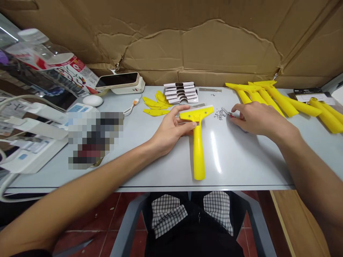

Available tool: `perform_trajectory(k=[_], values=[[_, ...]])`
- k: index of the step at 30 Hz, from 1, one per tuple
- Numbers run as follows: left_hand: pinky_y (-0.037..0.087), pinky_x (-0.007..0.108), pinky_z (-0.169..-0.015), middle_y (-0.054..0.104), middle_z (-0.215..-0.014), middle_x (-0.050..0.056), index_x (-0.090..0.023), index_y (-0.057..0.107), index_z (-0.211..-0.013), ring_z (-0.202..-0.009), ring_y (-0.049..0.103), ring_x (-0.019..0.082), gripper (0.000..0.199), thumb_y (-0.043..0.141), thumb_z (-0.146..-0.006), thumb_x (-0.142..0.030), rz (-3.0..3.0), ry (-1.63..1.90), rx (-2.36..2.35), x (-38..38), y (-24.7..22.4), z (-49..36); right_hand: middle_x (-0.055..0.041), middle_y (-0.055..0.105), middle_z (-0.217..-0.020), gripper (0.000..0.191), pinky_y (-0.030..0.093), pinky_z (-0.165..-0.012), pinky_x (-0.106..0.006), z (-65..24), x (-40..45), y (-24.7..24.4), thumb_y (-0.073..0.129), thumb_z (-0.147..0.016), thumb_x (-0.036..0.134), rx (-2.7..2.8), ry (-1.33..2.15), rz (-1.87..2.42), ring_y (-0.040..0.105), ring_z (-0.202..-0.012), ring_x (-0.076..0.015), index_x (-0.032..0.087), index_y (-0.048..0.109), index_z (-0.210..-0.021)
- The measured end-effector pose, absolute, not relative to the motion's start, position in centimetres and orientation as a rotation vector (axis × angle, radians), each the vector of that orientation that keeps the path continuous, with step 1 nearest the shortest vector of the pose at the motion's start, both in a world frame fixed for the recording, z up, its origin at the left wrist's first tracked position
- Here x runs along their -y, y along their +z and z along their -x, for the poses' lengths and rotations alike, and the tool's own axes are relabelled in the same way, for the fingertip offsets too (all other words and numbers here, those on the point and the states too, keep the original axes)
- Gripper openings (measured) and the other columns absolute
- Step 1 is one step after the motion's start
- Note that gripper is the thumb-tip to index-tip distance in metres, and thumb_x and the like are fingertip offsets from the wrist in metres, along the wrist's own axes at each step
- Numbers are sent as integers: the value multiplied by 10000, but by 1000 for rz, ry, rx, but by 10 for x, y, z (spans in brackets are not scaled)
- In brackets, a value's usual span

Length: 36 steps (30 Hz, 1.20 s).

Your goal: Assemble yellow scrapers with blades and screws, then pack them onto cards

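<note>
A yellow scraper lies on the table with its handle toward me, a strip of metal blade showing behind its head. My left hand grips the scraper's head from the left, fingers behind it and thumb on the neck. To the right is a small pile of screws. My right hand is closed beside that pile, around what looks like a small screwdriver with a metal shaft and some red; most of it is hidden by the fingers. Yellow cover plates lie behind my left hand.
Stacked blade packs and a loose blade lie at the back. More yellow scraper handles are piled back right. On the left stand a bottle, a phone, a white mouse and power strips. Cardboard walls the back.
</note>
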<state>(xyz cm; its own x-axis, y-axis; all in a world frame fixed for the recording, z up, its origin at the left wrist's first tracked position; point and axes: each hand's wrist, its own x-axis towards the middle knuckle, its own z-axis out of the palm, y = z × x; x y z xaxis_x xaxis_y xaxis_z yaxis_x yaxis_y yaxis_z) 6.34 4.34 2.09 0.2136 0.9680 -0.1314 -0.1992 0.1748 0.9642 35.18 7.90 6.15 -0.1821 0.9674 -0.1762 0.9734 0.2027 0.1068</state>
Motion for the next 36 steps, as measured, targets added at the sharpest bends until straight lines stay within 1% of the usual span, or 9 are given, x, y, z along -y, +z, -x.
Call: perform_trajectory(k=[5,7,11,17,23,28,30,33,36], values=[[672,350,-805,813,-1076,84,-207,575,-1253,-866,791,196,583,937,-797,-195,-1034,1096,-984,-43,18,-63,-200,769,-1252,491,393,-685,-411,-332,-59,72,464,-1071,529,-2426,201,-1981,718,-1046,-386,195,733,-1310],[680,341,-791,819,-1030,74,-211,543,-1223,-826,788,184,607,957,-779,-223,-1036,1125,-967,-45,15,-63,-185,787,-1176,464,409,-713,-412,-320,-48,75,469,-1082,513,-2617,127,-2023,723,-1015,-354,176,763,-1207],[684,321,-756,804,-952,26,-230,522,-1194,-732,767,155,634,977,-754,-268,-1094,1191,-936,-49,11,-61,-73,780,-857,363,450,-743,-371,-298,-31,70,562,-1057,470,-2850,-708,-1772,696,-778,-214,184,783,-1031],[695,337,-766,780,-995,21,-247,538,-1190,-795,778,173,644,986,-730,-291,-1145,1286,-934,-57,11,-57,10,692,-770,331,469,-565,-290,-286,-27,49,742,-969,496,-2459,-1760,-1489,592,-568,-108,190,644,-892],[692,376,-796,746,-1143,69,-229,603,-1206,-884,779,192,524,908,-780,-241,-1243,1324,-1048,-73,13,-49,1,666,-681,341,527,-488,-282,-287,-34,37,790,-944,479,-2194,-2221,-1411,622,-531,-135,197,600,-925],[643,337,-733,751,-1193,78,-246,658,-1087,-956,737,210,328,840,-814,-246,-1540,1531,-1233,-93,32,-27,16,677,-743,452,533,-440,-278,-288,-35,31,846,-896,402,-2086,-2386,-1499,643,-539,-156,232,538,-1178],[621,341,-721,751,-1200,78,-249,669,-1058,-948,734,218,277,817,-825,-230,-1596,1555,-1333,-103,40,-17,21,678,-751,496,543,-439,-277,-288,-35,30,855,-885,373,-2052,-2430,-1505,643,-539,-157,249,504,-1212],[575,318,-632,754,-1248,86,-244,682,-1073,-837,723,194,251,780,-843,-227,-1611,1418,-1528,-121,47,-3,28,665,-730,502,548,-441,-269,-288,-35,30,862,-875,357,-2025,-2472,-1518,635,-538,-152,256,484,-1191],[503,314,-542,754,-1237,110,-227,681,-1093,-695,691,176,233,759,-892,-316,-1594,1195,-1681,-144,48,7,29,656,-709,496,548,-446,-262,-289,-36,30,865,-872,360,-2036,-2485,-1514,637,-551,-153,256,481,-1169]])
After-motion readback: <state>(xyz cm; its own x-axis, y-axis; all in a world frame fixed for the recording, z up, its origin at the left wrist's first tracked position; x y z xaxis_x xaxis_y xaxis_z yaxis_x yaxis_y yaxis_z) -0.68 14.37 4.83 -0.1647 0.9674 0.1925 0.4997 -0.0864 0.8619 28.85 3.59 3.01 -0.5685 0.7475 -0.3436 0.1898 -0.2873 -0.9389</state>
